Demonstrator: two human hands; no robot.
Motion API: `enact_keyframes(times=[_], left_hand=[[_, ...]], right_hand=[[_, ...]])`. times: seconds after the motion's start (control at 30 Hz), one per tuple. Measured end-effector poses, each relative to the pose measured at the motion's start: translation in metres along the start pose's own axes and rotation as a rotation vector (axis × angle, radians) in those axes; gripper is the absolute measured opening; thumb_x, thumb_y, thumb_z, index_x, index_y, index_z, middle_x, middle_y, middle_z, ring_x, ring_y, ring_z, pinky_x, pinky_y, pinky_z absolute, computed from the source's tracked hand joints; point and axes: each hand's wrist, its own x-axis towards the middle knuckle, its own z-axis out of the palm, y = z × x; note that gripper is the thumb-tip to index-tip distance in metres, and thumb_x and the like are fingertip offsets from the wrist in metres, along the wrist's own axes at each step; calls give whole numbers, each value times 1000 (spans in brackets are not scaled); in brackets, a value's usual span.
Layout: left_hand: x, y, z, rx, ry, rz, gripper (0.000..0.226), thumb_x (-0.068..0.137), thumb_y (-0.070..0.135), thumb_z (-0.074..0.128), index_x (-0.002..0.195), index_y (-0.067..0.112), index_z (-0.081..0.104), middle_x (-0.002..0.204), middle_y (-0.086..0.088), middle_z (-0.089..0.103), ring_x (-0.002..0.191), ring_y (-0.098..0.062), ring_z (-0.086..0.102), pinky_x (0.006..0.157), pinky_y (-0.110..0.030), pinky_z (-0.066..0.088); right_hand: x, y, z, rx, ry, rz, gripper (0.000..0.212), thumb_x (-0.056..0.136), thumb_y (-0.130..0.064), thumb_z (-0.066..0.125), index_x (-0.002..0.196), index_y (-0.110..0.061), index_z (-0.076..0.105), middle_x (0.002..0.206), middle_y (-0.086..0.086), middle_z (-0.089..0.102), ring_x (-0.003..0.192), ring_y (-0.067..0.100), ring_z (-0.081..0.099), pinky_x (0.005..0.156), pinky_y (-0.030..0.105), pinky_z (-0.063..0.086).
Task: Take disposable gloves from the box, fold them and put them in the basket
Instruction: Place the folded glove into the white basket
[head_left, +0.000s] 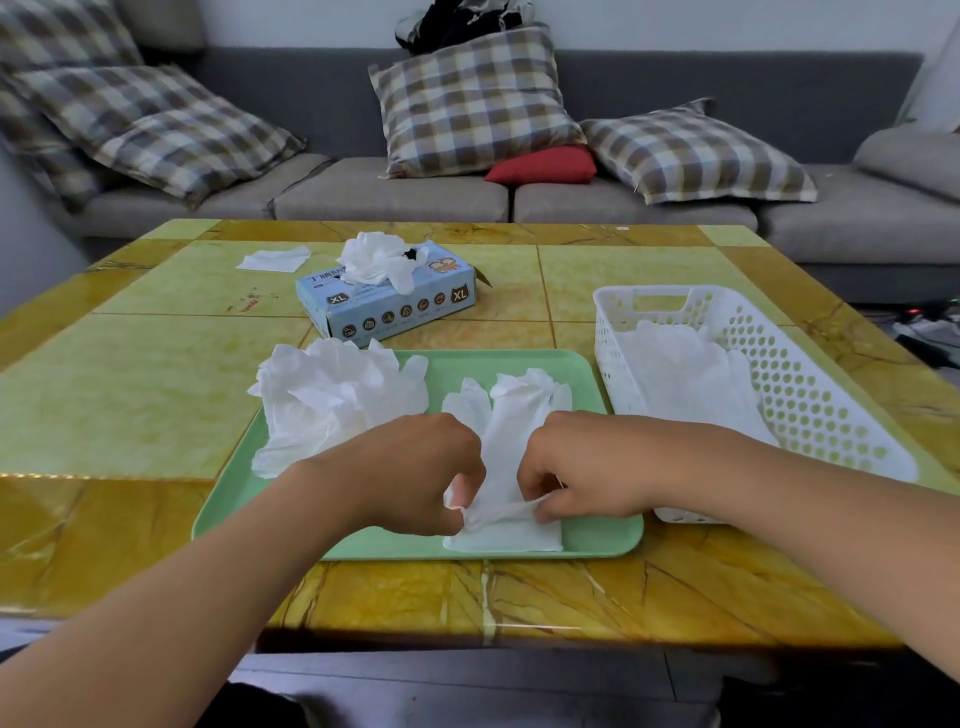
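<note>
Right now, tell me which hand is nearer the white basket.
Right. The right hand pinches the glove on the green tray, close beside the white basket. The left hand pinches the same glove from its far side, farther from the basket.

Fingertips of left hand (415, 478) and right hand (576, 467) curled under, hidden behind knuckles. Glove (501, 452) cuff bunched between pinches, blurred. Folded gloves (685, 374) right of grip uncountable.

- My left hand (415, 475) is bare: no glove, ring or watch on it that I can see.
- My right hand (587, 467) is bare too.
- Both forearms are uncovered right to the picture's edge, with no sleeve showing.
</note>
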Motion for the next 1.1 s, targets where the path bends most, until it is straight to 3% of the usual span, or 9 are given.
enact_keyframes(times=[0.3, 0.4, 0.53, 0.6, 0.67, 0.73, 0.83, 0.93, 1.1], left_hand=[[4, 5, -10, -325, 31, -141, 26, 81, 49, 56, 87, 28, 70, 84, 15, 67, 82, -2, 63, 76, -28, 53], [24, -2, -4, -170, 269, -331, 36, 88, 61, 60, 97, 27, 66, 91, 14, 63, 84, -8, 61, 72, -30, 49], [36, -9, 1, -18, 124, -483, 55, 77, 67, 71, 111, 25, 61, 104, 6, 56, 95, -15, 54, 76, -30, 45], [36, -11, 3, -27, 85, -487, 58, 76, 68, 70, 113, 24, 61, 107, 4, 56, 100, -17, 55, 81, -33, 48], [34, -9, 5, -13, 85, -478, 60, 78, 69, 68, 115, 24, 60, 110, 2, 56, 103, -18, 56, 86, -35, 50], [31, -8, 7, 12, 92, -463, 60, 81, 70, 64, 117, 22, 59, 112, 0, 56, 105, -20, 57, 87, -38, 50], [29, -6, 11, 44, 100, -443, 60, 85, 68, 60, 119, 19, 56, 113, -2, 55, 106, -23, 56, 82, -36, 47], [30, -3, 13, 50, 91, -433, 59, 89, 66, 57, 119, 16, 53, 114, -4, 54, 108, -26, 56, 76, -35, 40], [30, -4, 12, -22, 83, -449, 64, 88, 65, 60, 123, 13, 47, 117, -5, 54, 111, -27, 56, 81, -37, 44]], right_hand=[[-7, -10, -4, 73, -25, 106, 34, 87, -58, 68, 86, -24, 69, 78, -9, 64, 72, 9, 61, 69, 34, 55], [-2, -9, -6, 107, 190, 174, 30, 90, -52, 66, 83, -23, 70, 70, -7, 62, 66, 11, 59, 64, 35, 51], [26, 2, -26, 79, 481, 307, 40, 90, -46, 70, 118, -18, 66, 103, -4, 61, 98, 18, 59, 80, 33, 48], [48, 8, -37, 86, 442, 382, 47, 85, -51, 74, 109, -11, 68, 105, 3, 63, 98, 23, 60, 80, 35, 50], [71, 17, -40, 86, 333, 474, 47, 78, -53, 80, 77, -9, 62, 79, 3, 58, 75, 24, 57, 64, 34, 48], [88, 27, -39, 111, 267, 510, 41, 74, -43, 86, 69, -9, 63, 72, 1, 63, 69, 22, 61, 62, 35, 53], [92, 39, -41, 202, 334, 471, 12, 77, -18, 85, 77, -10, 77, 81, 0, 74, 78, 15, 70, 67, 31, 56], [74, 36, -49, 398, 425, 332, 4, 81, -12, 83, 81, -10, 79, 66, -8, 68, 58, -2, 58, 60, 18, 44], [64, 30, -53, 799, 561, 103, 7, 83, -4, 80, 86, -9, 77, 76, 8, 73, 69, 12, 63, 63, 21, 53]])
